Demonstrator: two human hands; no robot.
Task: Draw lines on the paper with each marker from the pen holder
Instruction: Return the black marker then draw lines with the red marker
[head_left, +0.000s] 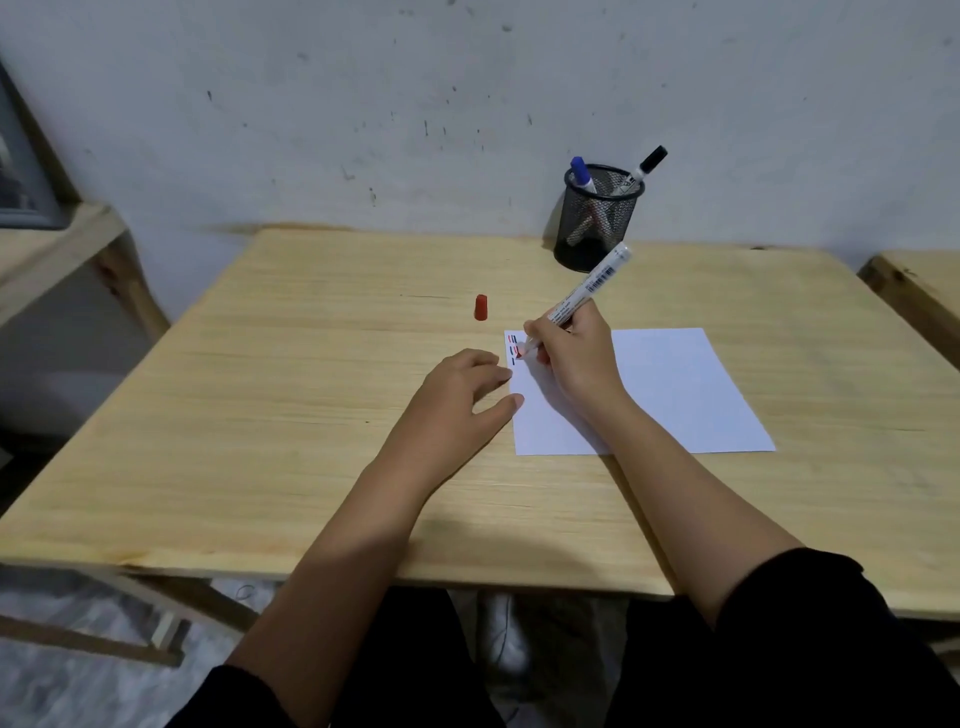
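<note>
My right hand (571, 358) was closed in a writing grip around the red marker (582, 296), tip down on the paper (675, 395) at its far left corner, barrel slanting up and away toward the pen holder (597, 218). My left hand (462, 395) lay flat and loose, holding nothing, fingertips (517, 400) touching the paper's left edge.

Short marks already stood by the tip: red, blue and dark dashes stacked near the corner. The rest of the sheet to the right was blank, with open room. The sheet's near edge lay well back from the table's front edge.

The marker barrel carried a barcode and small print, too blurred to read.

The red cap (481, 307) stood upright on the wooden table (260, 415), apart from the paper, to its far left. The black mesh pen holder sat near the table's back edge, by the wall, holding a blue-capped marker (583, 175) and a black-capped marker (644, 167), both leaning.

Pale, scuffed wall (415, 104) behind; other wooden furniture stood at either side.
</note>
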